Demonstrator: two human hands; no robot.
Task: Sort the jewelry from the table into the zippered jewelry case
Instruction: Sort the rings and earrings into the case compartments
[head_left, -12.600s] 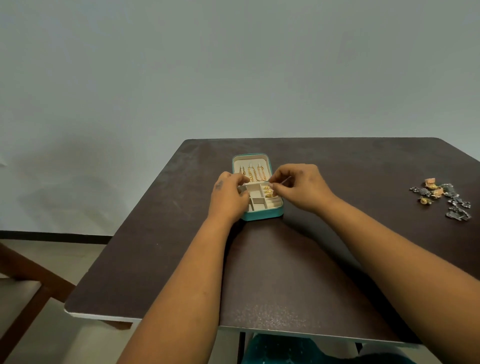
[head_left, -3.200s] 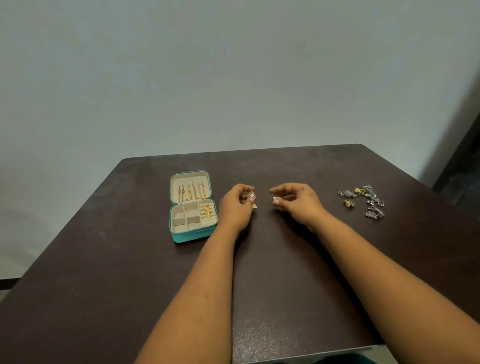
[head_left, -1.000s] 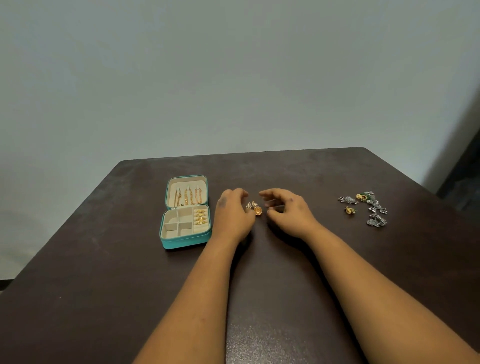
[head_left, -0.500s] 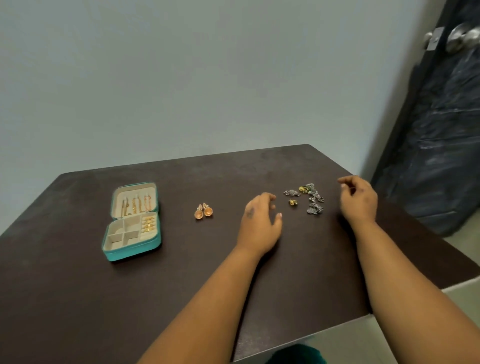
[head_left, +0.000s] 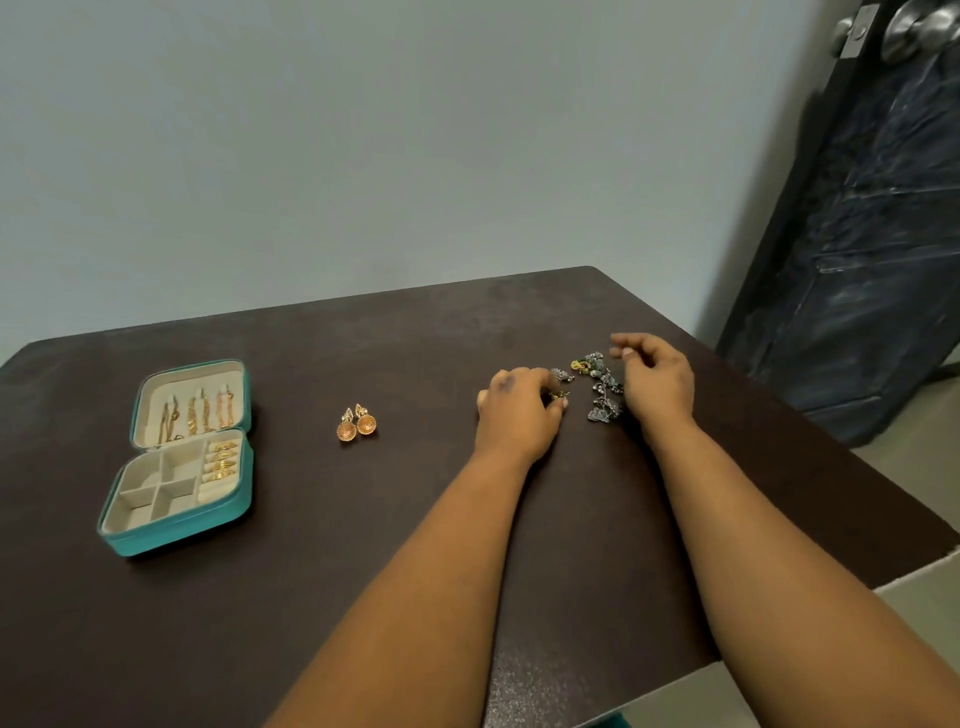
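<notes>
A: Where is the jewelry?

B: Your left hand (head_left: 517, 413) has its fingers curled over a small gold piece (head_left: 559, 397) at the near edge of the loose pile (head_left: 597, 384); whether it pinches it, I cannot tell. Your right hand (head_left: 655, 382) hovers beside the pile, loosely curled, holding nothing

A: And the case?

B: The jewelry case (head_left: 182, 457) lies open at the bench's (head_left: 363, 545) left, with two orange earrings (head_left: 357, 425) between it and your hands

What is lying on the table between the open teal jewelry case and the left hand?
In the head view, a pair of orange-gold round drop earrings lies between the teal zippered jewelry case and the left hand, on the dark brown table.
</notes>
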